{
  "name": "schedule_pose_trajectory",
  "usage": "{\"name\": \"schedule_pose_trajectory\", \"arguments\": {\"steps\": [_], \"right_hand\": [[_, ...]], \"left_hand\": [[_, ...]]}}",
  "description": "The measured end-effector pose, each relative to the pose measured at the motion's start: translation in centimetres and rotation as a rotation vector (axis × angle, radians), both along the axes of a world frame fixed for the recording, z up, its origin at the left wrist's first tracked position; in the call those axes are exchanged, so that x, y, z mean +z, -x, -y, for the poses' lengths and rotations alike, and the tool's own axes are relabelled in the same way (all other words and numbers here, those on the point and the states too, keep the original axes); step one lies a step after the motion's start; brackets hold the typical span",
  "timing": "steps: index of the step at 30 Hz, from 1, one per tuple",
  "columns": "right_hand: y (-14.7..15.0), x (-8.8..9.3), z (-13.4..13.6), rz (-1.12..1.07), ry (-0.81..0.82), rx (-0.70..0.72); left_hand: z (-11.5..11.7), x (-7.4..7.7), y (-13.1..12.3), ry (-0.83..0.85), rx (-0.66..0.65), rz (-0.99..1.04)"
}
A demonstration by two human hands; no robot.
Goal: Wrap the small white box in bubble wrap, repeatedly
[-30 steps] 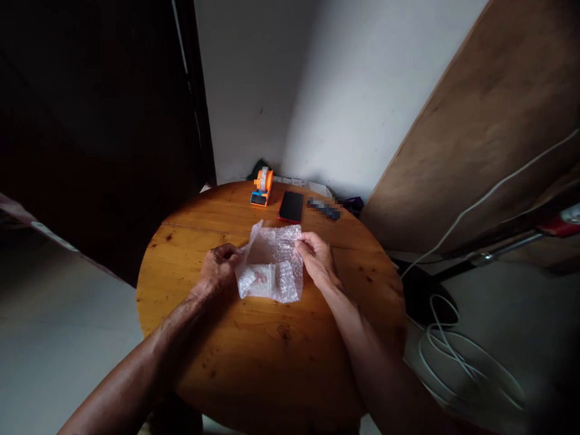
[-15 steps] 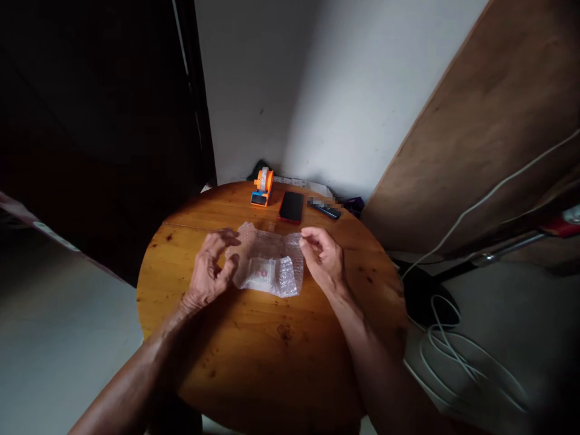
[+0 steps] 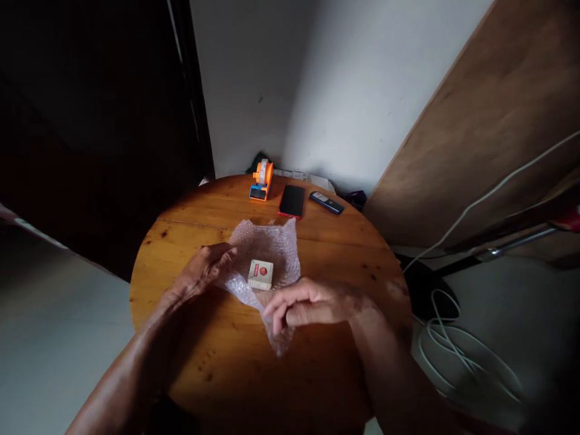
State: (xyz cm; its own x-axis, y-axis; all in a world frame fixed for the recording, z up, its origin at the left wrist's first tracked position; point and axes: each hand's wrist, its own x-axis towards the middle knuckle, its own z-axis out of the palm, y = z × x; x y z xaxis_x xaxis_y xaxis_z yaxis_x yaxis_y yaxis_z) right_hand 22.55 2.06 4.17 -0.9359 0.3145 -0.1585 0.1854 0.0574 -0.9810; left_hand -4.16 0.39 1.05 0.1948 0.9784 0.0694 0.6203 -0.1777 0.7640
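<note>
A small cream-coloured box with red print lies on a spread sheet of bubble wrap on the round wooden table. My left hand is at the wrap's left edge, its fingers closed together on it. Over the near right part of the wrap is my right hand, with fingers loosely bent and apart, a little blurred. Nothing shows in its grasp. A near corner of the wrap hangs toward me beneath these fingers.
Toward the back of the table stand an orange and blue tape dispenser, a dark phone with a red edge and a dark handheld device. A wall rises behind. White cable lies coiled on the floor at right.
The wrap that lay folded over the box is now opened out, leaving the box uncovered. My right hand has come nearer to me and swung leftward; the left hand's fingers have closed.
</note>
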Motion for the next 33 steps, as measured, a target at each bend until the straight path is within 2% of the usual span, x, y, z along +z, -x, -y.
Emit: {"name": "schedule_pose_trajectory", "arguments": {"steps": [2,5,7,9,11,14,16,18,21,25,29,33], "right_hand": [[0.5,0.1,0.7,0.079,0.063,0.101],[0.8,-0.4,0.7,0.181,0.041,0.101],[0.5,-0.8,0.1,0.205,-0.013,0.055],[-0.1,-1.2,-0.7,0.224,-0.043,-0.063],[-0.5,-1.6,-1.4,0.282,-0.097,-0.264],[-0.5,-2.6,-2.2,0.369,-0.330,-0.548],[-0.3,-3.2,-2.4,0.372,-0.514,-0.623],[0.0,-3.5,-2.5,0.364,-0.645,-0.619],[0.2,-3.6,-2.5,0.375,-0.710,-0.567],[0.3,-3.2,-2.2,0.391,-0.735,-0.583],[1.0,-2.5,-1.4,0.297,-0.769,-0.632],[2.4,-2.3,-0.4,0.117,-0.845,-0.570]], "left_hand": [[-0.2,-0.3,0.1,-0.006,0.044,-0.028],[-0.1,-0.4,-0.1,-0.006,0.156,-0.075],[0.1,-0.1,-0.2,0.056,0.097,-0.118],[0.4,0.2,0.0,0.128,-0.018,-0.162],[0.6,0.4,0.3,0.169,-0.091,-0.207],[0.6,0.3,0.6,0.156,-0.089,-0.254],[0.6,0.0,0.5,0.070,-0.074,-0.254],[0.4,-0.4,0.2,-0.079,-0.097,-0.230],[0.4,-1.0,-0.6,-0.214,-0.205,-0.226],[0.7,-1.8,-1.6,-0.122,-0.318,-0.283],[0.7,-2.3,-1.9,-0.104,-0.300,-0.275],[0.4,-2.8,-1.8,-0.126,-0.296,-0.256]]}}
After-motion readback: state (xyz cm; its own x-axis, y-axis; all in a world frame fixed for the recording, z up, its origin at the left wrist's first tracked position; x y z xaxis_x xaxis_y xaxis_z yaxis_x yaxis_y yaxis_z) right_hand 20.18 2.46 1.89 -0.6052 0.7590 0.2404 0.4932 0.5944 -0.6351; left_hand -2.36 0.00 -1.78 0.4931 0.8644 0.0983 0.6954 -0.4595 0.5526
